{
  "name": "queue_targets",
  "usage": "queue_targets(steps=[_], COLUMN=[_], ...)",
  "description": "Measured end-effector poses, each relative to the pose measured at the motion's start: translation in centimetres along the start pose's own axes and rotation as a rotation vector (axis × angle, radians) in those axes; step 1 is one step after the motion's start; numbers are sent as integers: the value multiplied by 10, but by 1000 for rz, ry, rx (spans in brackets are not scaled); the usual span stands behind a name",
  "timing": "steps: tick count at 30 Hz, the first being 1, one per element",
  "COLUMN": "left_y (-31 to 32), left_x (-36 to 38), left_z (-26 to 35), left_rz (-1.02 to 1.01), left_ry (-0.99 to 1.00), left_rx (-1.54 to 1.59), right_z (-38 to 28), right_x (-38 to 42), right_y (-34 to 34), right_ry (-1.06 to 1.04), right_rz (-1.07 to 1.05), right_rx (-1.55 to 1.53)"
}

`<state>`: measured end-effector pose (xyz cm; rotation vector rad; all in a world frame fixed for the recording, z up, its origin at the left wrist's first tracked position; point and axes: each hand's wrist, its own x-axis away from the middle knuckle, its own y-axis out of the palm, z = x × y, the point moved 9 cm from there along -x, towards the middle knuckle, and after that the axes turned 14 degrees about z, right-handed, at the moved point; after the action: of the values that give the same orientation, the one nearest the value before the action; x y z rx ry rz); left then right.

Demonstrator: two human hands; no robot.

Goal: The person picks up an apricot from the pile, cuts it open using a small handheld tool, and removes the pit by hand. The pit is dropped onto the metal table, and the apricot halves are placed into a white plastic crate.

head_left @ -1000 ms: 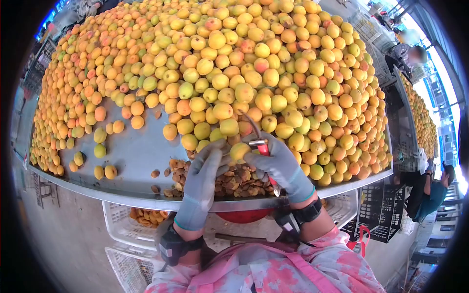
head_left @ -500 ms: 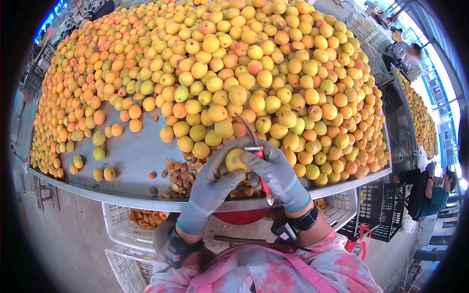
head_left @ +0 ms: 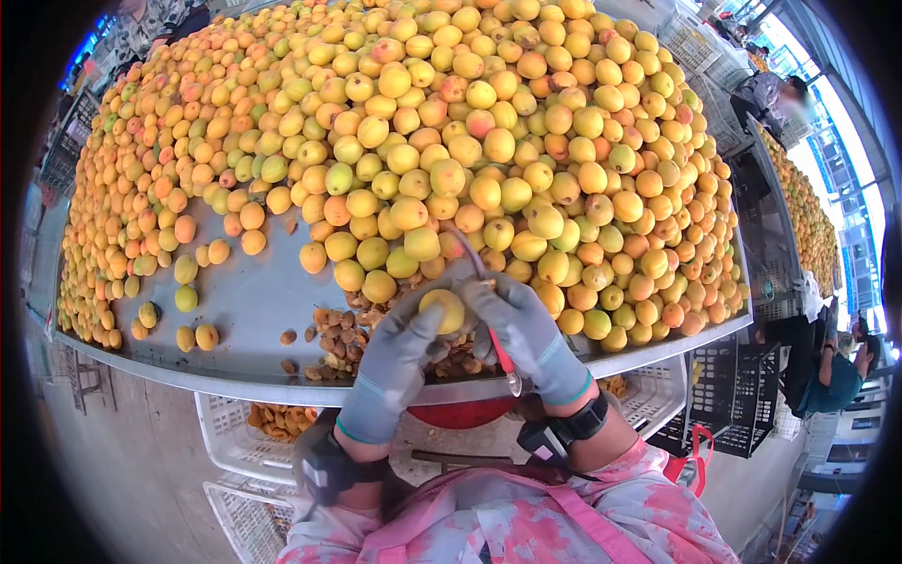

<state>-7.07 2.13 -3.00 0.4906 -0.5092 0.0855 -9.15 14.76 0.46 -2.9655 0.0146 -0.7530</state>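
My gloved left hand (head_left: 396, 346) is closed around a yellow apricot (head_left: 442, 312) above the table's front edge. My gloved right hand (head_left: 522, 326) grips a knife (head_left: 505, 354) with a red handle. The knife's thin curved blade points up and away from me, towards the heap of apricots (head_left: 526, 160) that covers most of the table. The fingers of both hands meet near the apricot and hide part of it. Beneath and left of my hands lies a pile of brown pits (head_left: 340, 340).
The metal table (head_left: 249, 310) has a raised front rim. Below it stand a white crate (head_left: 214, 437) holding orange fruit pieces, a red basin (head_left: 460, 415) and black crates (head_left: 752, 399). A person (head_left: 832, 371) is at the right; another table of fruit (head_left: 806, 221) lies beyond.
My left hand has shifted slightly left with the apricot and moved its thumb over it. The knife has turned a little in my right hand, whose fingers now cover more of the handle.
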Motion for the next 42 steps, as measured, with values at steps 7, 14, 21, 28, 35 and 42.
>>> queue_targets(steps=[7,14,21,28,35,42], left_y=[7,17,23,23,19,10], left_x=[-2,2,7,16,23,25], left_z=[10,13,11,12,18,20], left_rz=[-62,-162,-223,-243,-213,-127], left_ry=[-106,-108,-52,52,122,223], left_rx=[664,674,575,385,442,375], right_z=[-21,-21,-33,-42,-47,-53], right_x=[24,29,36,42,45,47], right_y=[3,17,18,17,20,25], right_ry=[-174,-418,-617,-744,-749,-871], right_rz=[13,9,75,220,212,222], right_rx=[-89,-90,77,223,309,343])
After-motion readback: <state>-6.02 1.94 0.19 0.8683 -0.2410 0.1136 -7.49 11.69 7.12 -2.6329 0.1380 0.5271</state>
